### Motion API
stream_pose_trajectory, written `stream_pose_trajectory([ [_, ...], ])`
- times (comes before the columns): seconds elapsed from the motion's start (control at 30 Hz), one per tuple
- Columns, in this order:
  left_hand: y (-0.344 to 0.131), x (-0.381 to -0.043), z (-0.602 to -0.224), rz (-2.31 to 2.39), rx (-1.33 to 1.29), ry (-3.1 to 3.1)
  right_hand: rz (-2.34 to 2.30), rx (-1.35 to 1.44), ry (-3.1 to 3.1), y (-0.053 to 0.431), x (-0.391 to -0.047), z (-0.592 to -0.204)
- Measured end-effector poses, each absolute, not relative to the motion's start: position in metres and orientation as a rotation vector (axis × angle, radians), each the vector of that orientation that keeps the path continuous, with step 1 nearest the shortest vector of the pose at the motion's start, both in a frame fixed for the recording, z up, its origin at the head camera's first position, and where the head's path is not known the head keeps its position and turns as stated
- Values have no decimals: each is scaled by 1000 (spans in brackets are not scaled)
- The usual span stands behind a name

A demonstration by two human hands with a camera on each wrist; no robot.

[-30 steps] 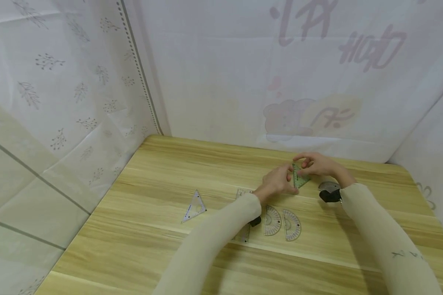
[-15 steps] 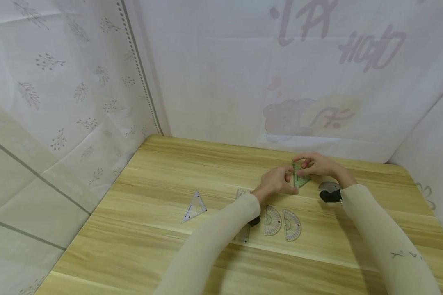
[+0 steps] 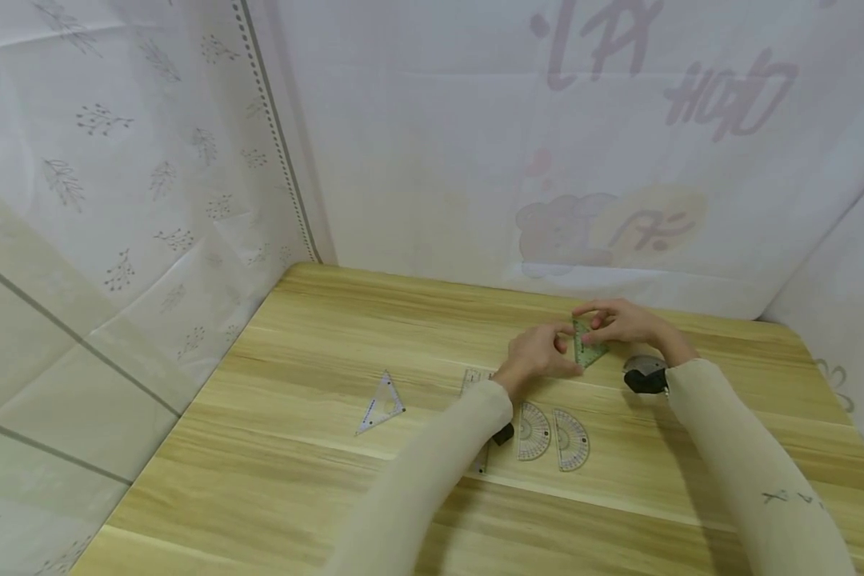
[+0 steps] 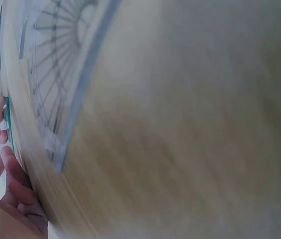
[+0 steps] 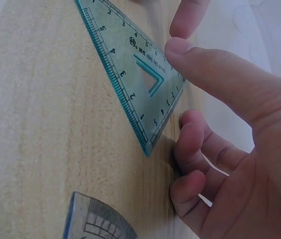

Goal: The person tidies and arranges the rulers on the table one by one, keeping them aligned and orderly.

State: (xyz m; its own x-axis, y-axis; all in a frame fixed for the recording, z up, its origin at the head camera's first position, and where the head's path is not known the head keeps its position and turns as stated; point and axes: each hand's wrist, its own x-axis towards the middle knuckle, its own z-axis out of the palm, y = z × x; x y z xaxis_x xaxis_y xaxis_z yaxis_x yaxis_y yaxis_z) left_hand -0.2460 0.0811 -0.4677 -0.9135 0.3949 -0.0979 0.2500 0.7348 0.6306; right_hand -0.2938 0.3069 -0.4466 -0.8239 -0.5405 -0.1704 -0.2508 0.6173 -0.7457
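Observation:
A green see-through set square (image 3: pixel 579 346) lies toward the back right of the table, between both hands. My left hand (image 3: pixel 540 352) holds it along its left side, thumb near the lower corner and index finger higher up. From the other side my right hand (image 3: pixel 625 323) grips it, index finger at the top corner. In the right wrist view, that thumb rests on the edge of the set square (image 5: pixel 123 59), with the lower fingers curled beside it. The left wrist view catches only a thin green edge near the fingers (image 4: pixel 13 172).
Two clear protractors, one (image 3: pixel 533 432) left of the other (image 3: pixel 571 440), lie in front of the hands. Another protractor (image 3: pixel 641 365) sits by the right wrist. A clear ruler (image 3: pixel 472 379) is partly hidden under the left forearm. Farther left lies a clear set square (image 3: pixel 371 416).
The head view has shifted very slightly. Both hands stay at the green set square with hardly any visible movement.

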Motion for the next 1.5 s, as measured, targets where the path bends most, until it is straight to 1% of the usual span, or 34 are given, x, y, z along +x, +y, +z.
stream_pose_trajectory([
  [0.27, 87, -244, -472, 908, 470, 2762, -1022, -676, 2489, 306, -295, -448],
  [0.63, 85, -242, -471, 900, 494, 2772, -1005, -653, 2491, 304, -297, -450],
  [1.17, 84, -242, -470, 857, 545, 2769, -1066, -701, 2448, 302, -294, -448],
  [1.5, 84, -243, -470, 831, 528, 2766, -1073, -648, 2458, 303, -295, -449],
])
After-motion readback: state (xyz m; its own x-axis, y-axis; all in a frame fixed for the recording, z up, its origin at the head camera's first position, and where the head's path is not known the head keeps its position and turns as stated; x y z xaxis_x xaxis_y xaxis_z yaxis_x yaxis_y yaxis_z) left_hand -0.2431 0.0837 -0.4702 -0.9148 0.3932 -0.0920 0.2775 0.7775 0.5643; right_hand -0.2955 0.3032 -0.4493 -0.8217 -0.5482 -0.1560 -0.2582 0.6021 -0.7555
